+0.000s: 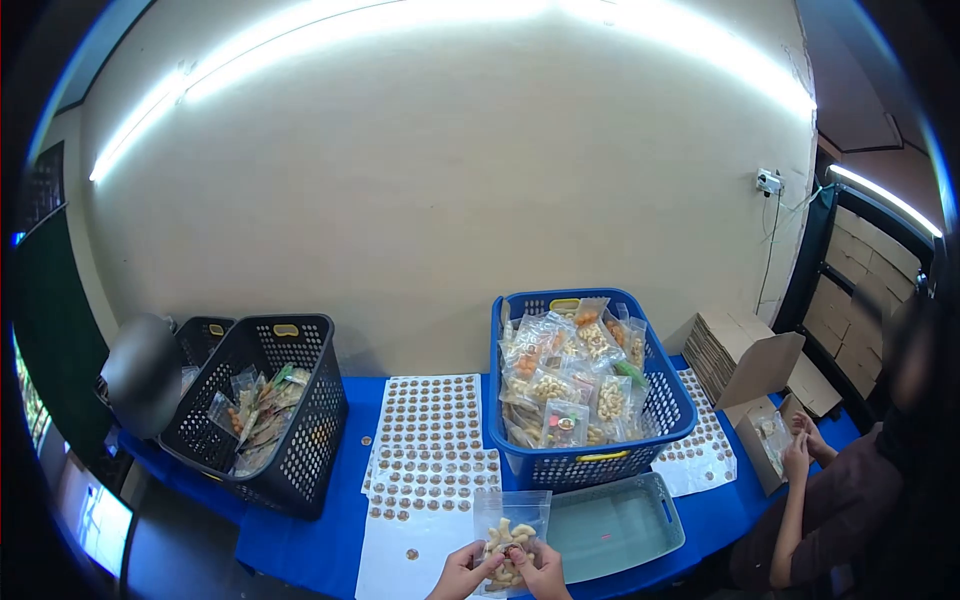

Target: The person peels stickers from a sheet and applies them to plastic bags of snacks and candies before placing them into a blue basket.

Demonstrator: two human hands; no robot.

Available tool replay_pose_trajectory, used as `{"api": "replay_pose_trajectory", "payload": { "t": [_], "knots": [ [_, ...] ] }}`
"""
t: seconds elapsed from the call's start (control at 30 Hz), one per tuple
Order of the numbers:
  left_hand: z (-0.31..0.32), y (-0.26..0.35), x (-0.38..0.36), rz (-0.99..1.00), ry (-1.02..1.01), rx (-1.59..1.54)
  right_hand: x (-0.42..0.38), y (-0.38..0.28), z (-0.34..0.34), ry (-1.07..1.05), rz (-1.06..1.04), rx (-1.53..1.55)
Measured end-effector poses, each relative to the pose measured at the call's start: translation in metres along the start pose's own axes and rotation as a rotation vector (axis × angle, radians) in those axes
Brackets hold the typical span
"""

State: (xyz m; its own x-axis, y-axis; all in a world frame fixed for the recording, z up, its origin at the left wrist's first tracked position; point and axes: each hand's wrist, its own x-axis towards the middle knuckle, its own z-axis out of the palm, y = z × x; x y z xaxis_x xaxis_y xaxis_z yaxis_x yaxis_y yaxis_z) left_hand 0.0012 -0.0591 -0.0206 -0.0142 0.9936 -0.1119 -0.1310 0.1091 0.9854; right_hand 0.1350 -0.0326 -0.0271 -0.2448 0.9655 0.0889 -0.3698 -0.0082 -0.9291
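Observation:
Low in the view, my left hand (461,574) and my right hand (546,573) grip a clear plastic pouch (513,508) from both sides. Pale, curved, cashew-like pieces fill its lower part, while the upper part is flat and see-through. Both thumbs press on the front of the pouch, close to each other, with a small dark round spot between them. Behind and left of the pouch lie white sheets (410,520) with rows of small round stickers; one sticker sits alone on a bare part. A shallow grey-green tray (667,545) stands just right of my right hand.
A blue basket (545,470) heaped with filled pouches stands behind the tray. At left, a black basket (325,425) holds more pouches on the blue tablecloth (290,550). Flattened cartons (715,350) lean at right, where another person's hands (800,450) are at a cardboard box (757,450).

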Motion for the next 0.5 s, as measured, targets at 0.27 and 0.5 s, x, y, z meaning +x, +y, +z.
{"api": "replay_pose_trajectory", "payload": {
  "t": [0.27,0.5],
  "knots": [
    [-0.007,0.007,-0.003,0.01,-0.051,0.1,0.015,0.005,-0.014,-0.176,0.031,-0.333],
    [0.014,-0.004,0.006,0.049,-0.164,0.01,0.002,-0.006,-0.02,0.029,0.075,-0.061]
  ]
}}
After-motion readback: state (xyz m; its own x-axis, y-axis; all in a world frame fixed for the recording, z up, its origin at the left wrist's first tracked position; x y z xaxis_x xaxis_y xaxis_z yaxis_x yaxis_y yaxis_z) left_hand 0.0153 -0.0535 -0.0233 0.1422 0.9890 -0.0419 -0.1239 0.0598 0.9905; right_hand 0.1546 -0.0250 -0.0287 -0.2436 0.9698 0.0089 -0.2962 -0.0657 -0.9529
